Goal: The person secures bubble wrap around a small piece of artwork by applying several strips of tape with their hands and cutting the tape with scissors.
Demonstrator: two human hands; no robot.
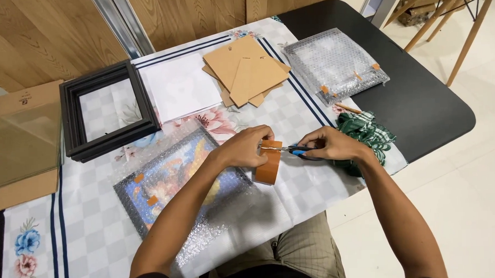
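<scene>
My left hand (246,146) grips a roll of brown packing tape (269,167), which stands on edge on the table. My right hand (331,144) holds small blue-handled scissors (285,150), whose blades reach across the top of the roll by my left fingertips. Below my left forearm lies a picture frame with a colourful picture, wrapped in bubble wrap (177,182), with small brown tape pieces on it.
A stack of black empty frames (108,110) sits at the back left, beside white sheets (181,86) and brown backing boards (246,71). A second bubble-wrapped package (335,64) lies at the back right. Glass panes on cardboard (18,142) are far left; a green checked cloth (368,133) is by my right hand.
</scene>
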